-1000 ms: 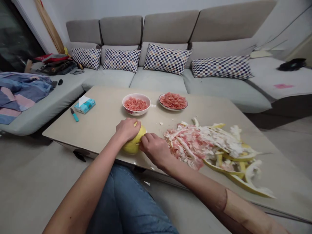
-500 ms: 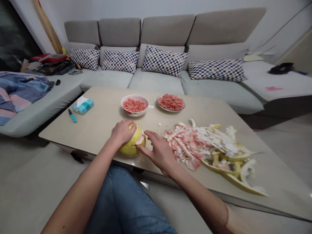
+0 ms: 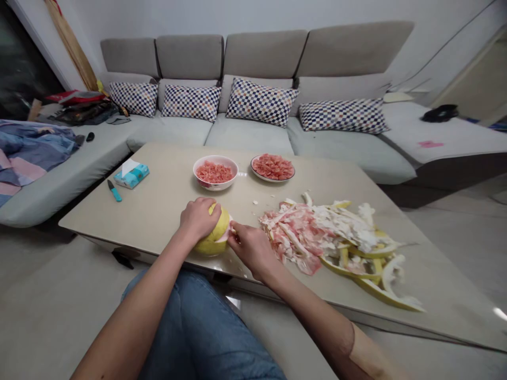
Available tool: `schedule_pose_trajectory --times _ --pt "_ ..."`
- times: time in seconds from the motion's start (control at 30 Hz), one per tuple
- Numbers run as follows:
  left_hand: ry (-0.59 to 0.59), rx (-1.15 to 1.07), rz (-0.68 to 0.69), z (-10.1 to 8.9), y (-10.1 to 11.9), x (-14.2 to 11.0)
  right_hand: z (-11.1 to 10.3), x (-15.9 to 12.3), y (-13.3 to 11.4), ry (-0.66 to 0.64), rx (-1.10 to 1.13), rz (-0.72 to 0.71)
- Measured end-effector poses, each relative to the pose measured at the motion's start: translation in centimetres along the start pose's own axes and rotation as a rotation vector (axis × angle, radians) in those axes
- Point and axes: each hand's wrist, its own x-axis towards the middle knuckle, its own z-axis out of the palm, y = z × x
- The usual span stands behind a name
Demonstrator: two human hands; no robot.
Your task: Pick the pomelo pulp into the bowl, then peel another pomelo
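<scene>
A yellow pomelo (image 3: 212,244) rests near the front edge of the table, its thick rind cut and pale pink pith showing on the right side. My left hand (image 3: 200,221) is wrapped over its top left and grips it. At the opened side, the fingers of my right hand (image 3: 251,248) are closed in a pinch on the edge of the pomelo rind. Right of my hand lies a heap of pink membranes and white pith (image 3: 295,232), with curved yellow rind pieces (image 3: 390,293) at its far right.
Behind the pomelo stand a bowl of pink pulp (image 3: 216,173) and a plate of pulp (image 3: 273,167). A teal-handled knife (image 3: 114,191) and a tissue pack (image 3: 132,174) lie at left on the table (image 3: 158,206). A grey sofa (image 3: 245,136) runs behind.
My right hand's fingers, spread beside the pomelo before, have closed into a pinch at its rind. My left hand keeps its grip. The view has shifted slightly.
</scene>
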Motion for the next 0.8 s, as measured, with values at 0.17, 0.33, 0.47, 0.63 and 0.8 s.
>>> schedule_pose_trajectory --times 0.17,0.33,0.47,0.63,0.8 --pt "0.008 0.014 -0.003 0.0 0.5 -0.2 0.3 -0.6 1.1 0.048 0.117 0.001" --pt "0.029 0.041 0.038 0.4 0.6 -0.8 -0.5 -0.5 0.6 -0.028 0.125 0.037" --pt "0.046 0.072 0.057 0.6 0.7 -0.9 -0.3 0.2 0.3 -0.023 0.037 0.092" --pt "0.062 0.067 0.059 0.5 0.5 -0.9 0.0 -0.1 1.4 0.018 0.112 0.049" --pt "0.087 0.033 0.112 0.5 -0.2 -1.3 -0.3 -0.3 1.4 -0.023 0.19 -0.011"
